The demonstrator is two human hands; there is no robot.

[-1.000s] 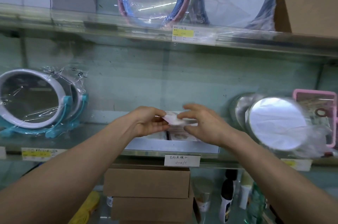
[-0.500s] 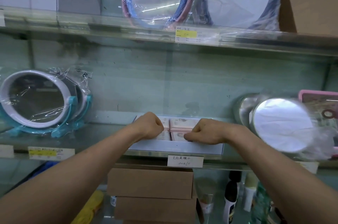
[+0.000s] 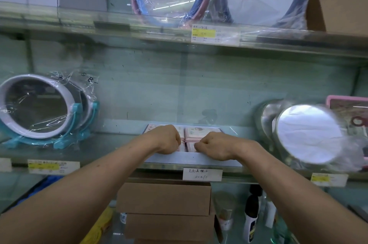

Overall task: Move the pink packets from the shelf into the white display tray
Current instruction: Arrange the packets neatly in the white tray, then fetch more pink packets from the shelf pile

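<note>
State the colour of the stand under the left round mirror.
Turquoise stand, clearest in the head view.

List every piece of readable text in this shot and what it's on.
"202/4", approximately, under handwritten characters I cannot make out: white label below the white display tray.
"8", possibly, marker scrawl: plastic wrap on the left mirror.
Too blurred: upper yellow price tag, left yellow price tag, right yellow price tag.

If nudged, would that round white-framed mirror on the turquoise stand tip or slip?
Probably tippy: the round white-framed mirror stands upright on its turquoise stand. The loose clear plastic wrap likely makes gripping slippery; the glass seems fragile.
</note>
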